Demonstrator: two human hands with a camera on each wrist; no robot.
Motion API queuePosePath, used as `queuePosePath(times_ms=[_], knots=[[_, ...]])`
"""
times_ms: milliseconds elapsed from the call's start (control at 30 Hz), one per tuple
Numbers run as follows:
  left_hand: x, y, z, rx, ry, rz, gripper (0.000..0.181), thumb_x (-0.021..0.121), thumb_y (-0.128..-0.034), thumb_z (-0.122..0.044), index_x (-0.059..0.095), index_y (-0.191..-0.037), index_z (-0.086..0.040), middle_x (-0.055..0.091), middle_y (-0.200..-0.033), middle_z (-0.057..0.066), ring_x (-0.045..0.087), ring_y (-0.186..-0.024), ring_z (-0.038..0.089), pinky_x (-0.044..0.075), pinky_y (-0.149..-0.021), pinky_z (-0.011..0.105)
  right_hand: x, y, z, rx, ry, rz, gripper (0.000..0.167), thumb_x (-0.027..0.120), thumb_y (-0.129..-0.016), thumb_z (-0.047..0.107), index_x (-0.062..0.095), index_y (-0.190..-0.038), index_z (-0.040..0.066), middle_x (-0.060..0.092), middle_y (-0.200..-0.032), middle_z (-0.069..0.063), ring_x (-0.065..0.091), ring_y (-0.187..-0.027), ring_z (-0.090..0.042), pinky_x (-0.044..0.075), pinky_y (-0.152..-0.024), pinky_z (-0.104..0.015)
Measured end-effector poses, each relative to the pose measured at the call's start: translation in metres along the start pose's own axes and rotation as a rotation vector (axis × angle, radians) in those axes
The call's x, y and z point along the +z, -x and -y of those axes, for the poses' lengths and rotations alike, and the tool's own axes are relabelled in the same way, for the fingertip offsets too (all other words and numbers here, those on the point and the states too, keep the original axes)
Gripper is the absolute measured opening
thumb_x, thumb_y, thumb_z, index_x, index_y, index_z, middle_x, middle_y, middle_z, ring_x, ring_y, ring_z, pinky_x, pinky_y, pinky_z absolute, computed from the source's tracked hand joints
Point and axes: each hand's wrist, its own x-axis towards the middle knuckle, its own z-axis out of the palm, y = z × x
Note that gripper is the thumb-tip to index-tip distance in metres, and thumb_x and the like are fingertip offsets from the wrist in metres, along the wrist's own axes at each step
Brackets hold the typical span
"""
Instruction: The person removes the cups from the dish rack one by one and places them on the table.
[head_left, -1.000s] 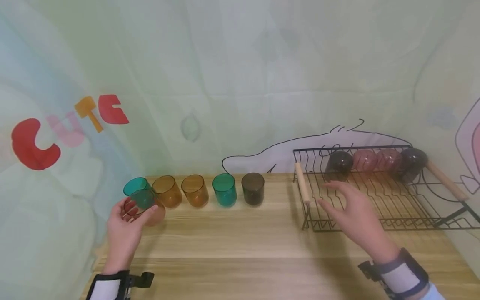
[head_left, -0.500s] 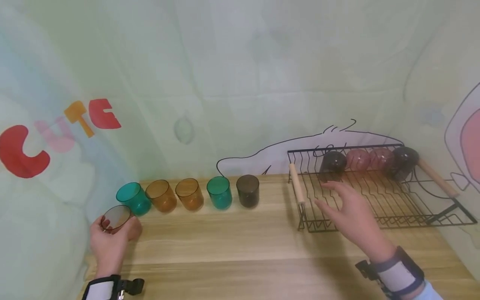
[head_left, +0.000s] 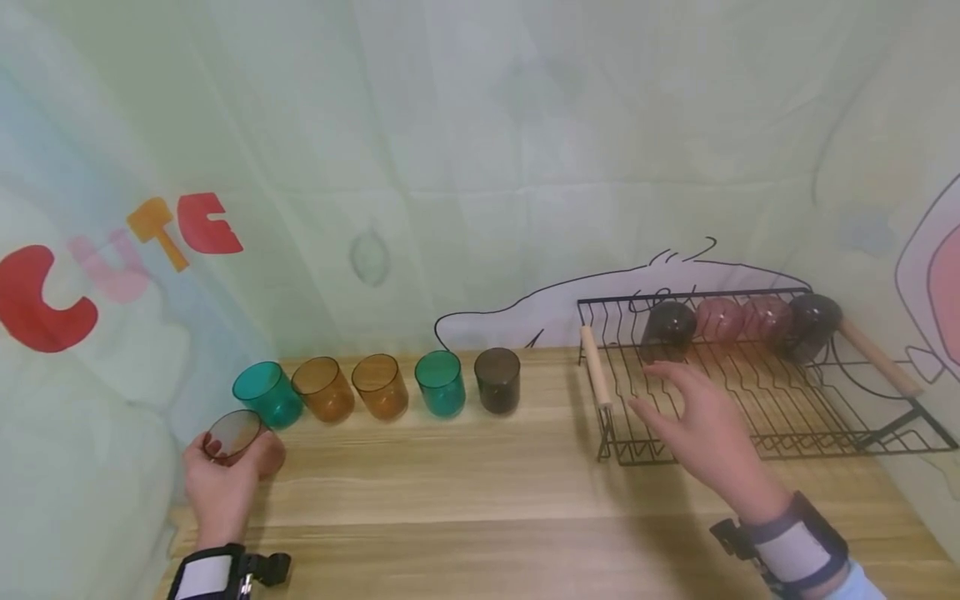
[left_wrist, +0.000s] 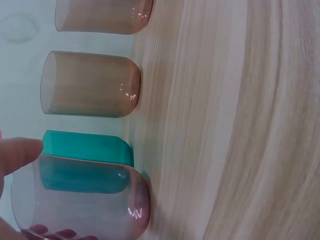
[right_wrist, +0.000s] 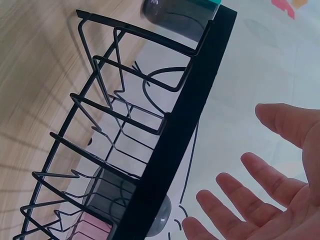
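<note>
My left hand [head_left: 223, 490] grips a clear pinkish glass [head_left: 235, 431] at the left end of the table, its fingers curled round the far side. In the left wrist view the thumb [left_wrist: 20, 152] lies at the rim of this upright glass, and its base seems to meet the wood. Just behind it stands a teal glass [head_left: 268, 395], partly seen through the pink one. My right hand [head_left: 708, 437] hovers over the front left of a black wire dish rack [head_left: 720, 454], holding nothing, thumb and fingers spread apart.
Right of the teal glass stand two amber glasses [head_left: 323, 390] [head_left: 380, 387], a green glass [head_left: 440, 384] and a dark grey glass [head_left: 497, 382]. Upside down along the rack's back are dark glasses [head_left: 670, 327] and pink glasses [head_left: 720, 319]. Wooden handles [head_left: 596, 367] flank the rack; a printed curtain [head_left: 480, 167] hangs behind.
My left hand has carried the pink glass left and towards me, from in front of the teal and amber glasses. Over the last half second it barely moves. The right hand keeps its place.
</note>
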Motion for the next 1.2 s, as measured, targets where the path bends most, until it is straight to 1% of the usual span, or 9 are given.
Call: queuePosePath(times_ms=[200, 400, 567, 667, 733, 800, 1000, 1133, 1200], knots=[[-0.001, 0.002, 0.002, 0.018, -0.005, -0.001, 0.096, 0.076, -0.0738, -0.042, 0.017, -0.146, -0.018, 0.030, -0.131, 0.007, 0.041, -0.118, 0.023, 0.038, -0.102, 0.039, -0.001, 0.000, 0.000, -0.003, -0.001, 0.001, 0.052, 0.065, -0.084, 0.044, 0.055, -0.124, 0.012, 0.059, -0.125, -0.009, 0.055, -0.114, -0.029, 0.045, -0.094, -0.053], [-0.003, 0.003, 0.004, 0.025, -0.008, 0.008, 0.101, 0.074, -0.0752, -0.045, 0.010, -0.148, -0.017, 0.027, -0.143, 0.013, 0.034, -0.127, 0.026, 0.033, -0.108, 0.043, -0.002, -0.001, 0.003, -0.005, 0.006, 0.002, 0.051, 0.066, -0.084, 0.043, 0.056, -0.123, 0.011, 0.059, -0.125, -0.009, 0.055, -0.114, -0.029, 0.045, -0.095, -0.052], [-0.006, 0.005, 0.004, 0.042, -0.004, 0.019, 0.110, 0.073, -0.0755, -0.046, -0.003, -0.150, -0.016, 0.009, -0.156, 0.018, 0.017, -0.142, 0.030, 0.018, -0.117, 0.047, -0.003, 0.000, 0.004, 0.018, 0.002, 0.027, 0.054, 0.064, -0.085, 0.047, 0.054, -0.125, 0.013, 0.057, -0.128, -0.009, 0.053, -0.116, -0.029, 0.044, -0.095, -0.053], [-0.007, 0.010, 0.000, 0.057, -0.017, 0.014, 0.112, 0.071, -0.0764, -0.047, -0.009, -0.149, -0.018, -0.002, -0.157, 0.015, 0.006, -0.145, 0.030, 0.010, -0.118, 0.048, -0.003, 0.001, 0.004, 0.019, -0.008, 0.032, 0.053, 0.063, -0.085, 0.047, 0.054, -0.125, 0.014, 0.056, -0.128, -0.009, 0.053, -0.117, -0.029, 0.044, -0.095, -0.053], [-0.006, 0.018, -0.006, 0.084, -0.020, -0.001, 0.111, 0.070, -0.0772, -0.048, -0.008, -0.150, -0.019, -0.003, -0.158, 0.013, 0.004, -0.145, 0.028, 0.009, -0.118, 0.048, -0.004, 0.000, 0.002, 0.000, -0.004, 0.016, 0.051, 0.064, -0.085, 0.045, 0.055, -0.124, 0.013, 0.057, -0.127, -0.009, 0.053, -0.116, -0.029, 0.044, -0.095, -0.053], [-0.003, 0.027, -0.015, 0.142, -0.024, -0.019, 0.108, 0.069, -0.0782, -0.048, -0.005, -0.150, -0.018, -0.001, -0.158, 0.011, 0.006, -0.145, 0.027, 0.010, -0.118, 0.048, -0.007, -0.001, 0.002, -0.020, 0.005, -0.001, 0.050, 0.067, -0.084, 0.040, 0.055, -0.124, 0.012, 0.058, -0.125, -0.009, 0.054, -0.115, -0.028, 0.044, -0.094, -0.052], [0.009, 0.051, -0.038, 0.382, -0.036, -0.068, 0.098, 0.070, -0.0794, -0.044, 0.010, -0.151, -0.013, 0.001, -0.158, 0.010, -0.003, -0.146, 0.027, 0.004, -0.118, 0.050, -0.017, -0.009, 0.007, -0.030, 0.007, -0.002, 0.051, 0.069, -0.083, 0.035, 0.054, -0.126, 0.011, 0.057, -0.126, -0.010, 0.052, -0.116, -0.028, 0.044, -0.095, -0.052], [0.020, 0.068, -0.051, 0.499, -0.026, -0.049, 0.094, 0.071, -0.0792, -0.041, 0.016, -0.150, -0.015, 0.005, -0.158, 0.007, -0.002, -0.146, 0.025, 0.005, -0.117, 0.053, -0.021, -0.015, 0.009, -0.045, 0.009, -0.018, 0.052, 0.071, -0.082, 0.034, 0.054, -0.125, 0.008, 0.058, -0.125, -0.012, 0.053, -0.115, -0.030, 0.043, -0.095, -0.053], [0.027, 0.078, -0.058, 0.542, -0.028, -0.026, 0.092, 0.071, -0.0792, -0.041, 0.017, -0.150, -0.016, 0.006, -0.158, 0.006, -0.002, -0.146, 0.024, 0.005, -0.115, 0.060, -0.024, -0.017, 0.009, -0.053, 0.017, -0.023, 0.052, 0.070, -0.083, 0.034, 0.054, -0.124, 0.007, 0.058, -0.124, -0.012, 0.053, -0.114, -0.031, 0.043, -0.095, -0.053]])
